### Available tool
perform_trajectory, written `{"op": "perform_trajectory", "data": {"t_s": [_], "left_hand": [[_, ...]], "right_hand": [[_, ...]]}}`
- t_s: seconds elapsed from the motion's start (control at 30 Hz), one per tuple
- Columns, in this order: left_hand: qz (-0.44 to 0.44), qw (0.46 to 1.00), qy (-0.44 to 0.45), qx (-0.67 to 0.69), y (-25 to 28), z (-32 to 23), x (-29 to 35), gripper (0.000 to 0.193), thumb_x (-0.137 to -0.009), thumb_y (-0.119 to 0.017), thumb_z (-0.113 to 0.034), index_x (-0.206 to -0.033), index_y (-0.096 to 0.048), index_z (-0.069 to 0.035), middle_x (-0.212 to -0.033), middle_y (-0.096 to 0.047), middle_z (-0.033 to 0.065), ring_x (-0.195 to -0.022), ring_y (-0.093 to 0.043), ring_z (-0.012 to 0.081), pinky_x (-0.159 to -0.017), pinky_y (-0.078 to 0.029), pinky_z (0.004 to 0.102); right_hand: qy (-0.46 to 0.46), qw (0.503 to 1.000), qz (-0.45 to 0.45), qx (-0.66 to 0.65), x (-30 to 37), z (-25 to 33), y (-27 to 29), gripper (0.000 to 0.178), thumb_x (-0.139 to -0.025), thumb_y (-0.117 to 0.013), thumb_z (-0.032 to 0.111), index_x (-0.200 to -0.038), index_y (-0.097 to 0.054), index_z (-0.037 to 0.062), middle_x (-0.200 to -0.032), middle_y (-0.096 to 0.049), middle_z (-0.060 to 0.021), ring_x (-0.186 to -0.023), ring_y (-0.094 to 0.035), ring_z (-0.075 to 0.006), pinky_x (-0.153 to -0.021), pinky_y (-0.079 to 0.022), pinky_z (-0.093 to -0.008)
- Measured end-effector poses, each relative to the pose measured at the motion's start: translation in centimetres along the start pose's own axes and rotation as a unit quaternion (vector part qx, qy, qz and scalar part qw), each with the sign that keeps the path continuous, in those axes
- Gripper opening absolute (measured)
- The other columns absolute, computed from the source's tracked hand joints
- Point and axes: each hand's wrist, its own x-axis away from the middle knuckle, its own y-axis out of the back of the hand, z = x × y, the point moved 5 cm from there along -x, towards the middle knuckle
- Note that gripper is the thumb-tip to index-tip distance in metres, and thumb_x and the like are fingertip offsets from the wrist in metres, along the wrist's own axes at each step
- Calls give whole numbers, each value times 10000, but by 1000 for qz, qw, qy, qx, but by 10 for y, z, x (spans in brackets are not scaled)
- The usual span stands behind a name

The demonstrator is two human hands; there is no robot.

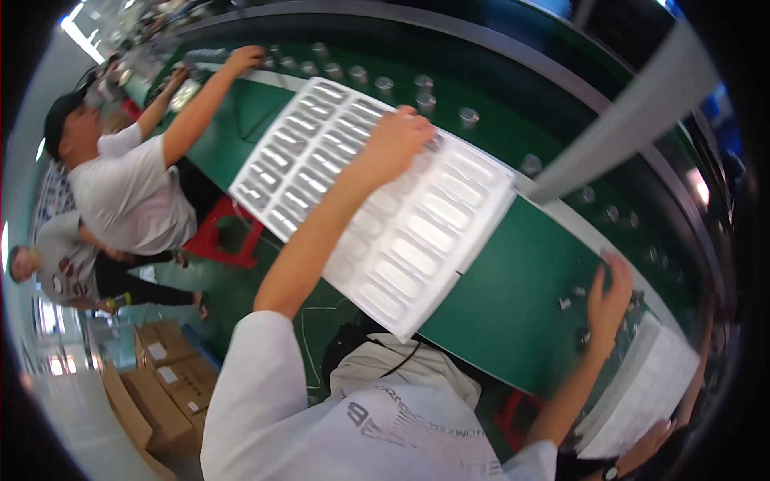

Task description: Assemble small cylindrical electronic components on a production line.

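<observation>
A white molded tray (489, 210) with rows of long slots lies aslant on the green table. Shiny silver pieces (309, 128) fill the slots on its left side, while the slots at the right hold none. My left hand (395, 144) reaches over the tray's far part, fingers curled and closed. A shiny metal piece (434, 143) shows at its fingertips, partly covered. Over the table to the right, my right hand (611, 295) is slightly blurred, thumb and fingers apart. It is nearest to small metal parts (569, 301) on the table and holds nothing I can see.
Several clear cylindrical pieces (385, 84) stand on the green belt beyond the tray. A grey post (634, 108) rises at its edge. At right, another person's hand (651, 439) is by a white stack of trays (642, 385). A co-worker (132, 184) works at left, near cardboard boxes (164, 385).
</observation>
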Motion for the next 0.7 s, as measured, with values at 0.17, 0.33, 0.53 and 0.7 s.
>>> {"op": "perform_trajectory", "data": {"t_s": [0.17, 0.33, 0.53, 0.7], "left_hand": [[1, 995, 53, 84, 5, 9, 0, 194, -769, -762, -37, -953, -709, -67, -1052, -696, 126, -1167, -597, 349, -984, -478, 478], [-27, 992, 42, 118, -15, -5, -1, 94, -856, -654, -43, -936, -704, -46, -1027, -692, 186, -1187, -615, 385, -1055, -450, 496], [-150, 968, 60, 192, 6, -33, 8, 465, -808, -730, 36, -1260, -635, -15, -1169, -615, 186, -1104, -601, 375, -1003, -474, 465], [-196, 875, 166, 410, 74, -119, 36, 628, -747, -731, 137, -1343, -643, -41, -1138, -525, 150, -987, -585, 290, -861, -515, 345]], "right_hand": [[-71, 988, 112, -73, 52, 22, -7, 284, -1007, -543, 15, -1263, -667, 17, -1265, -608, -205, -1144, -604, -399, -1035, -461, -432], [-43, 983, 74, -159, 92, -70, -32, 276, -1040, -562, 33, -1295, -620, -55, -1167, -625, -204, -1098, -649, -323, -933, -546, -395], [-264, 944, 19, -197, 83, -5, 17, 300, -979, -698, 52, -1269, -646, -3, -1141, -697, -194, -971, -703, -253, -804, -587, -330], [-328, 861, -32, -387, 97, 69, 13, 420, -920, -745, 10, -1322, -622, 12, -1082, -652, -57, -951, -643, -147, -816, -543, -272]]}}
